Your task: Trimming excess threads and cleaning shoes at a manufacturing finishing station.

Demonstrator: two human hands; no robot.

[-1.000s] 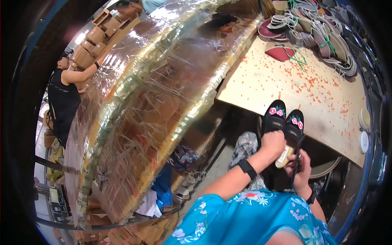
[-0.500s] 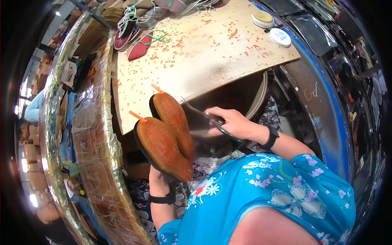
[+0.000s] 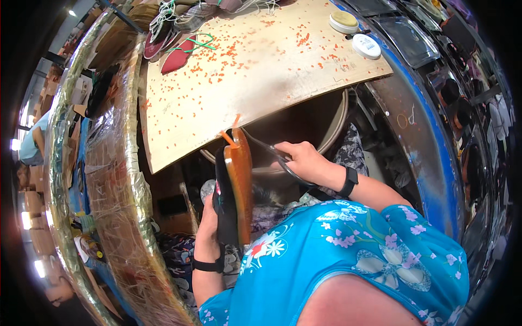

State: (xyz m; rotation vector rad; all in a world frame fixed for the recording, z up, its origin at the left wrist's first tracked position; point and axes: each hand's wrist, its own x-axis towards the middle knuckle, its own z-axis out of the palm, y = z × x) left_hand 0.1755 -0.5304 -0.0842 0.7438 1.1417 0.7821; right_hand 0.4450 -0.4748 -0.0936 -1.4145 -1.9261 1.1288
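My left hand (image 3: 206,224) is wrapped round a pair of black shoes (image 3: 229,198), held together on edge in front of my lap. Their orange-brown soles (image 3: 243,187) face right, and a thin orange strip (image 3: 228,139) sticks out from each toe end. The fingers of that hand are partly hidden behind the shoes. To their right, my right hand (image 3: 305,161) is closed on scissors (image 3: 265,145) with dark handles. The scissors' tip lies close beside the toe ends; whether it touches them I cannot tell.
Orange scraps are strewn over the wooden board (image 3: 250,81). Laced shoes (image 3: 201,11) and a red shoe (image 3: 177,61) lie at its far left. A round tin (image 3: 343,23) and a white lid (image 3: 366,47) sit far right. Below the board's edge stands a round container (image 3: 338,127).
My left hand has turned the shoes from soles facing up to standing on edge, soles facing right. The scissors' tip is now closer to the toe ends.
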